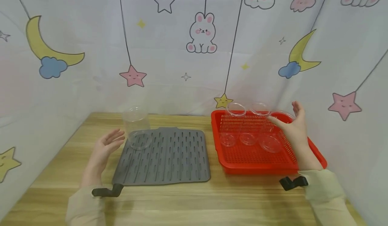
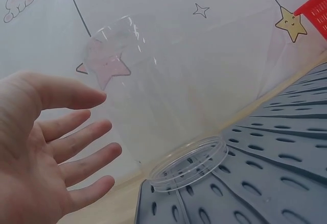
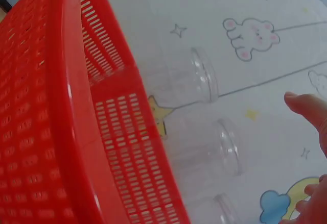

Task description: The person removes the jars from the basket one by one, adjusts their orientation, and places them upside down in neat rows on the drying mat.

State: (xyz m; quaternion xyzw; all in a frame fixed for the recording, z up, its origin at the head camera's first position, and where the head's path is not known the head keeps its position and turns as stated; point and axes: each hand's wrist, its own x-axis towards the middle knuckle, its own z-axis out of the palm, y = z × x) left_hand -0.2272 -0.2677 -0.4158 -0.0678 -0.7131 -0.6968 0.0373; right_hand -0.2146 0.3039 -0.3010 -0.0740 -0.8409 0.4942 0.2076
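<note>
A tall clear cylindrical jar (image 1: 139, 147) stands on the left back corner of a grey slotted drying mat (image 1: 169, 162). My left hand (image 1: 104, 148) is held just left of it, fingers spread. In the left wrist view the thumb and fingers of that left hand (image 2: 66, 142) face the jar (image 2: 189, 170) with a gap between. On the right, several clear jars (image 1: 270, 144) stand upright inside a red plastic basket (image 1: 251, 168). My right hand (image 1: 298, 131) hovers over the basket's right side, thumb and fingers apart, holding nothing. The right wrist view shows it beyond the jar rims (image 3: 232, 145).
Both the mat and the basket rest on a wooden table (image 1: 169, 202). The basket's wall (image 3: 66, 101) rises around the jars, whose tops stand above its rim. A white printed curtain (image 1: 169, 51) hangs behind the table and along both sides.
</note>
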